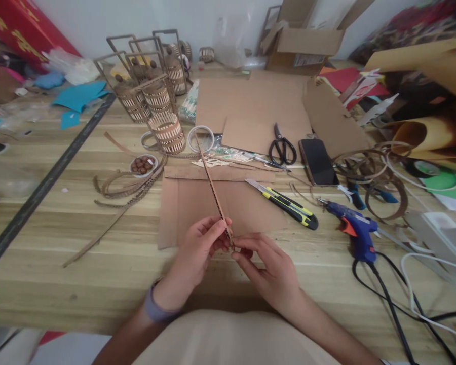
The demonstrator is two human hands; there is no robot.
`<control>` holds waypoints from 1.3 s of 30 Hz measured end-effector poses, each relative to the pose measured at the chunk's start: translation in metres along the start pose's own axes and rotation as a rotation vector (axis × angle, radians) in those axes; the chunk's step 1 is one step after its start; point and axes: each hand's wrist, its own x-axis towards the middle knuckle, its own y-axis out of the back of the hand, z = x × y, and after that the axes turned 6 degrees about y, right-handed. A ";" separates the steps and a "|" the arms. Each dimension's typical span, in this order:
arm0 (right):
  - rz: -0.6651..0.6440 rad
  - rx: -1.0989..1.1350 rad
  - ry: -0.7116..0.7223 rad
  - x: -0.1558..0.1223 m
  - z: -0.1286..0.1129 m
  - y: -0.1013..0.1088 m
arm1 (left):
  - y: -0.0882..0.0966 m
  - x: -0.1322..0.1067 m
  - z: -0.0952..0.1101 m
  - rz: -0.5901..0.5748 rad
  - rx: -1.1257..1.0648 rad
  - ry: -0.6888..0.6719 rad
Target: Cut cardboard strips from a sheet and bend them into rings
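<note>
Both your left hand (197, 251) and right hand (268, 268) are pinching the near end of a cardboard strip (214, 190) above the cardboard sheet (175, 218). It is looking light, bendy, easily creased; its flat faces there are offering the safest hold.

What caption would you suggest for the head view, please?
Left hand and right hand pinch a cardboard strip over a cardboard sheet; knife, glue gun, scissors alongside.
</note>
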 end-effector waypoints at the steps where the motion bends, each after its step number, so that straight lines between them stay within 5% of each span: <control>1: -0.001 -0.007 0.005 0.000 0.000 0.000 | 0.000 -0.001 0.000 -0.004 -0.005 -0.001; 8: 0.054 -0.030 -0.009 0.002 -0.002 0.003 | -0.001 -0.006 -0.003 -0.082 -0.017 -0.036; 22: 0.039 0.126 -0.321 0.007 -0.004 -0.001 | 0.000 -0.010 -0.006 0.086 0.300 -0.215; 39: -0.047 0.109 -0.426 0.006 0.001 0.001 | 0.004 -0.010 -0.012 0.116 0.484 -0.312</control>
